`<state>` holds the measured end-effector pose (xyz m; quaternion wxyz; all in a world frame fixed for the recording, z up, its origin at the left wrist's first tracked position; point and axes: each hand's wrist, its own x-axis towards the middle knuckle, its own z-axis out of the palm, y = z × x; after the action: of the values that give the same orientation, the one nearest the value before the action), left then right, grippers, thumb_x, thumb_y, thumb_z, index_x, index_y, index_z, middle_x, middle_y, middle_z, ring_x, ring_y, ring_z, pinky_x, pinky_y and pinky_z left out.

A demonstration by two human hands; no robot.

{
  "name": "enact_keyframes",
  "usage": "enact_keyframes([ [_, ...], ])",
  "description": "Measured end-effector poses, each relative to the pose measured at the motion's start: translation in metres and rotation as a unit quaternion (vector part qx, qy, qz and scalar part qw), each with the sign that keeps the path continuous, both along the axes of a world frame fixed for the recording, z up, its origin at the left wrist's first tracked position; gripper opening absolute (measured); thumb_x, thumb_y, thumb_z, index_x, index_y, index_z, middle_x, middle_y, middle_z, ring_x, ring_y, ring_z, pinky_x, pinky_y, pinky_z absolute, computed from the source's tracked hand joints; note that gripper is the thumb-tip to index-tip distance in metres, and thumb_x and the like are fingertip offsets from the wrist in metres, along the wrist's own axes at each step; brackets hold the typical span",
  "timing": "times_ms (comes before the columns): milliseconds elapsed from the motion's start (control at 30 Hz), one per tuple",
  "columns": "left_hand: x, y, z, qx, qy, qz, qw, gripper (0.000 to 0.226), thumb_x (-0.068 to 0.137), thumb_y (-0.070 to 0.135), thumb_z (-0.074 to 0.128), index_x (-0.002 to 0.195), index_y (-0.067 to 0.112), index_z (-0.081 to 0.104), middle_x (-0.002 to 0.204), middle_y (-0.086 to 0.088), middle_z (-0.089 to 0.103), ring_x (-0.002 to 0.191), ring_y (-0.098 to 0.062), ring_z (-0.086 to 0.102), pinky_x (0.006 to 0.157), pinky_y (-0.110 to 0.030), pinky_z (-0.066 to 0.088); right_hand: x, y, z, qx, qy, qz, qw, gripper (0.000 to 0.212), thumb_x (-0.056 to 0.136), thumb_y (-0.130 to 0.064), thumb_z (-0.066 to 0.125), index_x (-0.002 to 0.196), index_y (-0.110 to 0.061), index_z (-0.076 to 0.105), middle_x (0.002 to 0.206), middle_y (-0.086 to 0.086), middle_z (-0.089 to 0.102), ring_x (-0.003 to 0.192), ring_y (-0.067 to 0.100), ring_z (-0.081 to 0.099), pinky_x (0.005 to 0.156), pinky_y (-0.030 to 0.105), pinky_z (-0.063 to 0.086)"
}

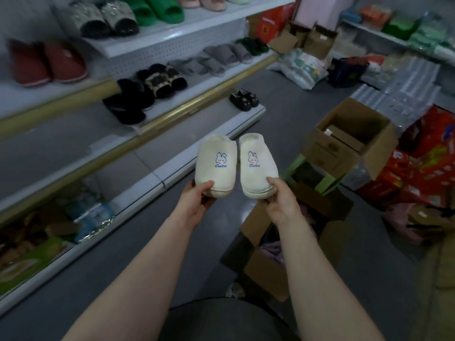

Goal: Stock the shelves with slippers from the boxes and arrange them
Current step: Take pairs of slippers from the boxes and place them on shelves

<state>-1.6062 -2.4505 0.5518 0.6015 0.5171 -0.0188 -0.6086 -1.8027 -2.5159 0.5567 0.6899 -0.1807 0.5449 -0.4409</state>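
Note:
I hold a pair of cream plush slippers with a small rabbit and the word "Cute" on each, side by side in front of me. My left hand grips the toe of the left slipper. My right hand grips the toe of the right slipper. The shelves run along the left. They carry red slippers, black furry slippers, grey slides and a small black pair. An open cardboard box with purple items inside sits on the floor under my right arm.
A second open cardboard box rests on a green stool to the right. Red packaged goods and plastic-wrapped stock crowd the right side. More boxes stand at the back. Bagged goods fill the lowest shelf at left. Grey floor lies between shelves and boxes.

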Motion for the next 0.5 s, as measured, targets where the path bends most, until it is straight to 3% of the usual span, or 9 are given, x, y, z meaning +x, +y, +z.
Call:
enact_keyframes([
  [233, 0.115, 0.069, 0.012, -0.025, -0.028, 0.047, 0.998, 0.036, 0.089, 0.004, 0.061, 0.124, 0.011, 0.055, 0.113, -0.011, 0.067, 0.094, -0.022, 0.065, 0.068, -0.029, 0.057, 0.124, 0.05, 0.009, 0.004, -0.028, 0.058, 0.998, 0.042, 0.088, -0.014, 0.062, 0.129, -0.01, 0.059, 0.107, 0.009, 0.069, 0.089, 0.022, 0.067, 0.057, 0.028, 0.055],
  [367, 0.183, 0.113, 0.017, -0.023, -0.022, 0.112, 0.993, 0.039, 0.089, 0.002, 0.061, 0.126, 0.01, 0.051, 0.107, -0.009, 0.065, 0.092, -0.022, 0.063, 0.071, -0.033, 0.057, 0.208, 0.081, 0.014, 0.005, -0.031, 0.109, 0.994, 0.031, 0.089, -0.013, 0.061, 0.12, -0.012, 0.061, 0.089, 0.005, 0.071, 0.074, 0.017, 0.068, 0.056, 0.026, 0.054],
  [500, 0.249, 0.155, 0.032, -0.035, -0.036, 0.17, 0.984, 0.038, 0.088, 0.002, 0.062, 0.123, 0.01, 0.049, 0.109, -0.01, 0.064, 0.09, -0.021, 0.063, 0.059, -0.029, 0.057, 0.288, 0.109, 0.022, -0.001, -0.055, 0.156, 0.986, 0.031, 0.089, -0.011, 0.06, 0.119, -0.011, 0.06, 0.088, 0.006, 0.071, 0.072, 0.017, 0.069, 0.058, 0.025, 0.054],
])
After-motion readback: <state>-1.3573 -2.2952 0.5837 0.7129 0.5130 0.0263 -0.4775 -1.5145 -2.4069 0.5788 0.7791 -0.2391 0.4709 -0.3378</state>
